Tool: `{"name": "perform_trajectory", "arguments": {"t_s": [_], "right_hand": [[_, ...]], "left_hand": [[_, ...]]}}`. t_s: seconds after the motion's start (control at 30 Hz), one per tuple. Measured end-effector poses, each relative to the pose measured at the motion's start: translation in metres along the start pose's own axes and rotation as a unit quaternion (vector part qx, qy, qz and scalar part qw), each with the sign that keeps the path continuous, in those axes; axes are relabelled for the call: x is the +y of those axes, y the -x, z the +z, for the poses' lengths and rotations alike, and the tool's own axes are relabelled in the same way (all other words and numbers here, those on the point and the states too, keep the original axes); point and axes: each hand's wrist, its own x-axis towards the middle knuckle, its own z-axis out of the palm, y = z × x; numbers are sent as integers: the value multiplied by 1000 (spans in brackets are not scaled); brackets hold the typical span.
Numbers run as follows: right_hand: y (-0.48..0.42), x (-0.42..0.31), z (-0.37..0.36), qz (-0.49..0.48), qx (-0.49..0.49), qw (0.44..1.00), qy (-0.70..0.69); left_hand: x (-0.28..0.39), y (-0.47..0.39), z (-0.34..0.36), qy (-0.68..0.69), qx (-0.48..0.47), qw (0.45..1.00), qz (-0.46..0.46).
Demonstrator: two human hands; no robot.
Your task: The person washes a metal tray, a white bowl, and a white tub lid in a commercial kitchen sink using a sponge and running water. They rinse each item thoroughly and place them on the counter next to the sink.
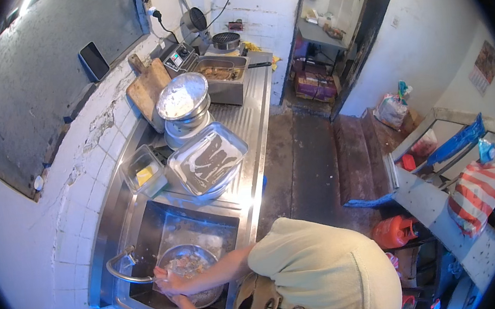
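Observation:
At the sink [232, 233], my right hand [172, 283] is at the end of the curved metal faucet [130, 278], over a round metal bowl [209, 252]. My left hand [177, 298] meets it from below and is largely hidden behind it. The two hands touch, and their fingers blur together, so whether they hold anything is unclear. The bowl stands in the basin with wet, pale and brownish food bits [189, 265] inside; their kind cannot be told.
Beside the sink are a metal tray [210, 157] on stacked dishes, a plastic container [143, 170] with a yellow item, and stacked metal bowls [183, 96]. Farther along stand a wooden cutting board [149, 90] and a fryer [226, 85]. A red gas cylinder [393, 232] is behind me.

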Motion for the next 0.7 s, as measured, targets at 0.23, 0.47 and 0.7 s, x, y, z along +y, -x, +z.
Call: {"name": "perform_trajectory", "arguments": {"t_s": [0.23, 0.47, 0.7], "right_hand": [[-17, -2, -2, 56, -14, 986, -154], [-40, 4, 0, 63, -5, 972, -227], [-13, 3, 27, -127, 194, 966, -113]], "left_hand": [[5, -49, -59, 118, -27, 993, 11], [48, -6, -4, 387, 145, 910, -35], [23, -12, 23, 372, 216, 900, -72]]}}
